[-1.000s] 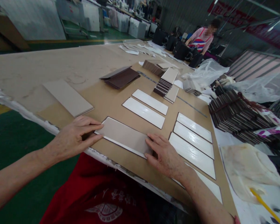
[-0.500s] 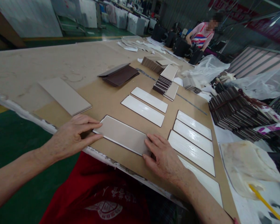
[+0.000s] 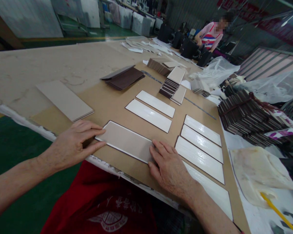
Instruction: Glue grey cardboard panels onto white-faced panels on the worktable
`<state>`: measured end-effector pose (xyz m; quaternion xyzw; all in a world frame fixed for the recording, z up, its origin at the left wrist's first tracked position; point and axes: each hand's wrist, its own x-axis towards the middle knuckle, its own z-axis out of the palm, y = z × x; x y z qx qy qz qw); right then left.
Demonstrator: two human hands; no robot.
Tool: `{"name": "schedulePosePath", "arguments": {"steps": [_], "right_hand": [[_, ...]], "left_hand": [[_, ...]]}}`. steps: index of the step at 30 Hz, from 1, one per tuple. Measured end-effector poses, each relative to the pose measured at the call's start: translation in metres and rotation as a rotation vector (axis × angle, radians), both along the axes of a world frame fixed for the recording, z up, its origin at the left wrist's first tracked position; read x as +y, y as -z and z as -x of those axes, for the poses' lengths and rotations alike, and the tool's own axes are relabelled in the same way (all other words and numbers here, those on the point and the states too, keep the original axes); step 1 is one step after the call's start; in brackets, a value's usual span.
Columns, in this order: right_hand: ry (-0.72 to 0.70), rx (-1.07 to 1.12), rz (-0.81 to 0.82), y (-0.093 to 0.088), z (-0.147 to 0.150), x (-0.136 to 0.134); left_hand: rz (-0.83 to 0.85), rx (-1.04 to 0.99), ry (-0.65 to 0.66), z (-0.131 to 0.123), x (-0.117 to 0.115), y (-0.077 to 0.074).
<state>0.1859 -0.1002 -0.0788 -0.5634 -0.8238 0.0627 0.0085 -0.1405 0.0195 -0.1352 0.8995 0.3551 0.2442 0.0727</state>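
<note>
A beige rectangular card [image 3: 127, 141] lies flat on a brown board [image 3: 112, 104] near the table's front edge. My left hand [image 3: 72, 144] pinches the card's left end between thumb and fingers. Over at the card's right end rests my right hand [image 3: 169, 167], its fingers laid on that end. Glossy white strips [image 3: 148, 115] lie in rows on the board beyond and to the right of the card.
A stack of beige cards [image 3: 64, 100] lies at the left. Dark brown sheets [image 3: 123, 78] and small stacked pieces [image 3: 173, 84] sit further back. Bundled dark stacks [image 3: 246, 117], a yellow-handled tool [image 3: 277, 211] and plastic bags are at the right. A person [image 3: 211, 32] works at the far end.
Both hands stay on the ends of the beige card. The view has shifted slightly; the card sits in about the same place.
</note>
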Motion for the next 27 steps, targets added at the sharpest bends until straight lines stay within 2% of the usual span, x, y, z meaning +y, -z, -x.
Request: {"name": "schedulePosePath", "arguments": {"steps": [7, 14, 18, 21, 24, 27], "right_hand": [[-0.037, -0.044, -0.050, 0.003, 0.014, -0.001], [-0.009, -0.056, -0.034, 0.003, 0.029, -0.004], [-0.020, -0.077, -0.026, 0.004, 0.013, -0.016], [-0.012, -0.086, 0.006, -0.004, -0.009, -0.023], [0.009, -0.062, 0.011, -0.013, -0.024, -0.019], [-0.039, -0.010, 0.032, -0.015, -0.022, -0.014]], "left_hand": [[-0.075, 0.303, 0.159, -0.003, 0.009, -0.008], [-0.119, 0.349, 0.193, -0.017, 0.005, -0.017], [-0.149, 0.378, 0.189, -0.010, 0.007, -0.016], [-0.164, 0.363, 0.204, -0.002, 0.010, -0.012], [-0.132, 0.341, 0.215, 0.001, 0.015, -0.007], [-0.125, 0.332, 0.232, 0.003, 0.019, -0.006]]}}
